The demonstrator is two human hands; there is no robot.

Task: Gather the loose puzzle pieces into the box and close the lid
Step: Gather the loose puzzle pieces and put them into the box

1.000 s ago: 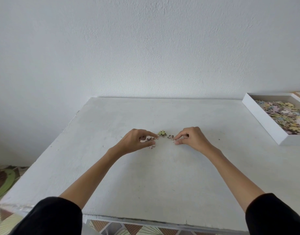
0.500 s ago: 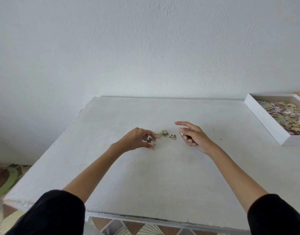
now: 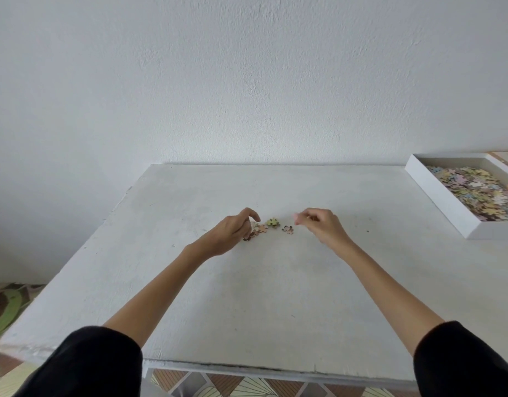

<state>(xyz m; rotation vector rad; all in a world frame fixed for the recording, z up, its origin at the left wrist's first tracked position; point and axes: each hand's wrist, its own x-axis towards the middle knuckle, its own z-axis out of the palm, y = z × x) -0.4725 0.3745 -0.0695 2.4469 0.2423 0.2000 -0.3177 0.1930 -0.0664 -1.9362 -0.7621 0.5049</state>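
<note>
Two bare hands reach forward over a white tabletop [image 3: 275, 296], seen from a camera on the person's head. The left hand [image 3: 232, 232] is loosely curled, its fingers bent down toward a small cluster of puzzle pieces [image 3: 254, 233] lying on the tabletop right at its fingertips; whether it grips any of them cannot be told, since the fingers hide part of the cluster. The right hand [image 3: 321, 226] hangs just above the tabletop with fingers curled and thumb and forefinger drawn close together; whether anything is pinched between them cannot be told.

Between the two hands lie more loose pieces: a yellow-green piece [image 3: 272, 222] just beside the left hand's cluster, and a brownish-pink piece [image 3: 288, 229] just below and left of the right hand's fingertips. Both lie flat on the tabletop.

Well to the right of the right hand, at the far right edge of the tabletop, sits an open white box [image 3: 442, 197], shallow and rectangular, set at an angle. It holds a heap of pastel puzzle pieces [image 3: 479, 190]. Past the box, at the frame's edge, a sliver of something tan shows, too cropped to identify.

Both forearms are bare, with black sleeves [image 3: 83, 362] pushed up near the elbows. A plain white wall [image 3: 247, 81] rises behind the tabletop, and patterned floor tiles [image 3: 6, 305] show to the left of and below it.
</note>
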